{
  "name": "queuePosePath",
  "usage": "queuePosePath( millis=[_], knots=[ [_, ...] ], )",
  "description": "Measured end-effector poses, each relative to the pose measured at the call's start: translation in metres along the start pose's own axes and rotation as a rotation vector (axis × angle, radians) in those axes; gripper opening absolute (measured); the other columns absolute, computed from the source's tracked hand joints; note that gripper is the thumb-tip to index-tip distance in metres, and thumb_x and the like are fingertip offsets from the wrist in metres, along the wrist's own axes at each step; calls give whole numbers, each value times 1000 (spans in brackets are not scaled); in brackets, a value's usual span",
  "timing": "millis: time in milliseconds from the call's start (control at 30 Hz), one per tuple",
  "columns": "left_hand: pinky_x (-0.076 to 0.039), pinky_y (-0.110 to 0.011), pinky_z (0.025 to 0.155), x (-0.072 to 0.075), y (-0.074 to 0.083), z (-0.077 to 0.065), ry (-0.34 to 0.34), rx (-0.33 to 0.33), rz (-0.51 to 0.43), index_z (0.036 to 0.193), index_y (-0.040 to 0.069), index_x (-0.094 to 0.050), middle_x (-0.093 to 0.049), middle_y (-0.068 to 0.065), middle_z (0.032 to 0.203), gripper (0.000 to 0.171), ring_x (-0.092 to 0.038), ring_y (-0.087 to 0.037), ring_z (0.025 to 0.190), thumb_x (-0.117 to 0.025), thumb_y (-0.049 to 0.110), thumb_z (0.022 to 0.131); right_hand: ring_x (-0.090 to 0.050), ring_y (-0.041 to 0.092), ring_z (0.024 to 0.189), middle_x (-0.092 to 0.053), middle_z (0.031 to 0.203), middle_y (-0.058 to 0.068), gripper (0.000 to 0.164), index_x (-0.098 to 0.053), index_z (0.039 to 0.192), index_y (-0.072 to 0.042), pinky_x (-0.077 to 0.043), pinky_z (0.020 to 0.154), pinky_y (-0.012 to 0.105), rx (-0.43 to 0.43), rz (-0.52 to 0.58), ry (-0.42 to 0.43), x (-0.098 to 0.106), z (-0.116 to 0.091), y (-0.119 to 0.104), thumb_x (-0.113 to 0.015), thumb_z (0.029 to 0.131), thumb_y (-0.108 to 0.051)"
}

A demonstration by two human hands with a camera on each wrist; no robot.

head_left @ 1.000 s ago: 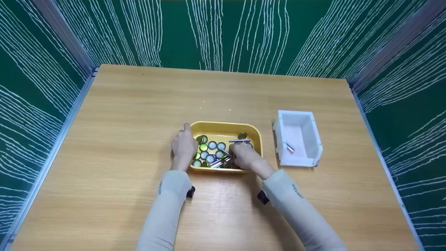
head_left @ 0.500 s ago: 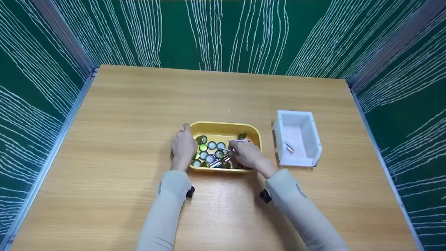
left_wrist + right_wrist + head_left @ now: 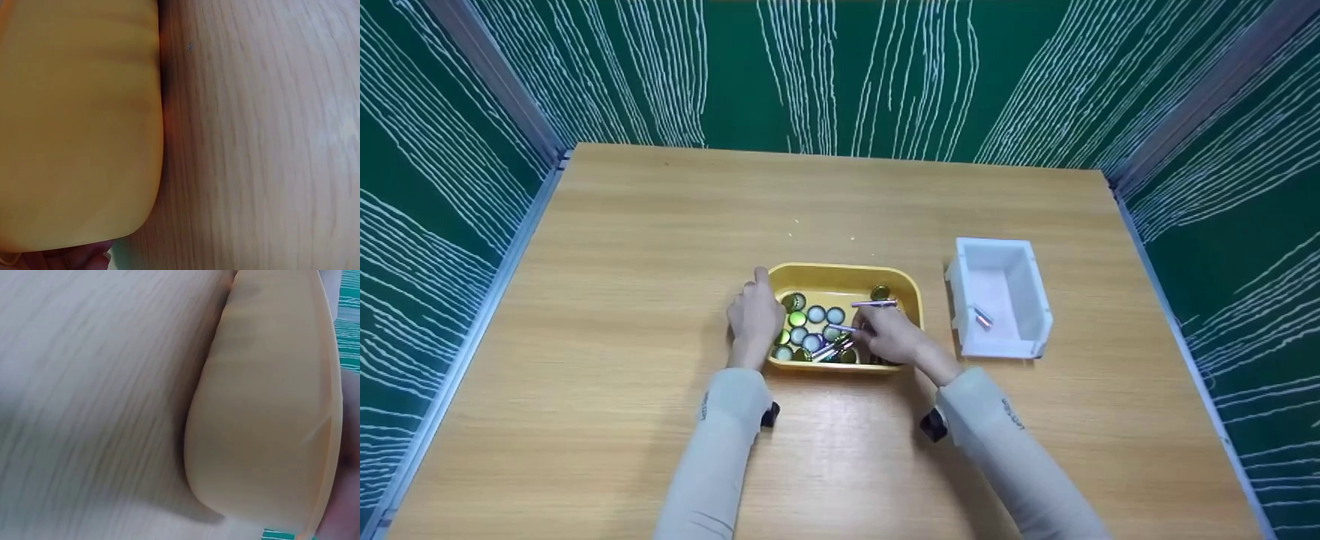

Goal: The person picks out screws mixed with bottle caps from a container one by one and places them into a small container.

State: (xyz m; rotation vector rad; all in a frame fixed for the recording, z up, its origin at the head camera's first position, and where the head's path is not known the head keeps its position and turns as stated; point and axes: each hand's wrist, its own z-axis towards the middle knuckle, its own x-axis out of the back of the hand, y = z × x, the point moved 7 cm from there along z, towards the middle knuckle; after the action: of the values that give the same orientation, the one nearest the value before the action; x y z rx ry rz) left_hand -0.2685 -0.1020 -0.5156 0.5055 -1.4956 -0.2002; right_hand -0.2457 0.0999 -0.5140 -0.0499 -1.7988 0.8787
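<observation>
A yellow tray (image 3: 840,276) holds several bottle caps (image 3: 816,313), some with pale insides up and some green or gold. Short shiny metal rods lie among them; one pinkish rod (image 3: 874,304) is near the tray's right end. My left hand (image 3: 755,311) grips the tray's left end, with fingertips just showing at the bottom of the left wrist view. Inside the tray, my right hand (image 3: 889,334) pinches a slim metal rod (image 3: 841,328) that points left over the caps. Most of the right hand is hidden behind the tray wall (image 3: 259,410) in the right wrist view.
To the right of the tray stands a white open-fronted bin (image 3: 1003,351) with a short shiny rod (image 3: 983,318) inside. Small pale specks lie on the wooden table (image 3: 840,195) beyond the tray. Green panels (image 3: 735,75) with white streaks enclose the table's back and sides.
My right hand has drawn slightly up and right inside the tray, and the rod at its fingertips has turned nearly level. The left hand has stayed on the tray's end.
</observation>
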Motion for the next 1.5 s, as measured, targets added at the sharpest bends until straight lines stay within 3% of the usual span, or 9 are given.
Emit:
queuePosePath(
  millis=[200,333,500,733,1000,1200,1500],
  knots=[
    [-57,-45,67,-3,-1,1,-30,11,13,133,4,-44,-68,-19,99,47,-68,-36,80,-55,6,88,-67,24,83,-71,92,12,12,-62,102,-2,-57,78,37,64,66,68,9,-3,-4,-61,95,-11],
    [-58,-49,67,-1,-1,1,-5,8,4,127,4,-47,-68,-20,98,40,-69,-40,82,-54,5,88,-70,27,89,-73,95,14,13,-63,102,-1,-59,84,40,90,106,134,21,-6,-4,-61,95,-12],
    [-58,-52,68,0,-1,0,16,5,7,123,4,-48,-68,-21,97,37,-69,-43,85,-53,5,86,-68,25,85,-71,95,15,13,-62,103,-1,-57,78,36,63,178,147,34,-10,-1,-60,96,-12],
    [-58,-49,69,-3,-1,0,-17,7,11,128,3,-46,-68,-21,100,44,-69,-40,84,-55,5,86,-65,35,83,-67,95,22,15,-59,107,2,-51,68,23,15,302,172,52,-18,9,-56,98,-9],
    [-58,-48,69,-2,0,1,-22,10,18,130,3,-45,-68,-20,100,44,-69,-39,83,-55,6,87,-62,37,90,-65,101,26,19,-57,112,5,-51,71,20,-28,323,251,84,-29,27,-54,99,-8],
    [-58,-46,69,-2,0,1,-19,1,20,130,3,-45,-68,-20,99,45,-69,-38,82,-56,6,87,-59,24,82,-64,103,24,23,-56,117,3,-53,69,24,-114,303,288,107,-39,46,-52,101,-12],
    [-58,-49,67,-1,0,1,5,-7,38,124,3,-47,-69,-20,95,40,-69,-40,80,-57,7,86,-56,18,78,-62,96,18,21,-55,114,4,-45,65,16,-109,260,384,132,-50,73,-51,101,-12]
  ],
)
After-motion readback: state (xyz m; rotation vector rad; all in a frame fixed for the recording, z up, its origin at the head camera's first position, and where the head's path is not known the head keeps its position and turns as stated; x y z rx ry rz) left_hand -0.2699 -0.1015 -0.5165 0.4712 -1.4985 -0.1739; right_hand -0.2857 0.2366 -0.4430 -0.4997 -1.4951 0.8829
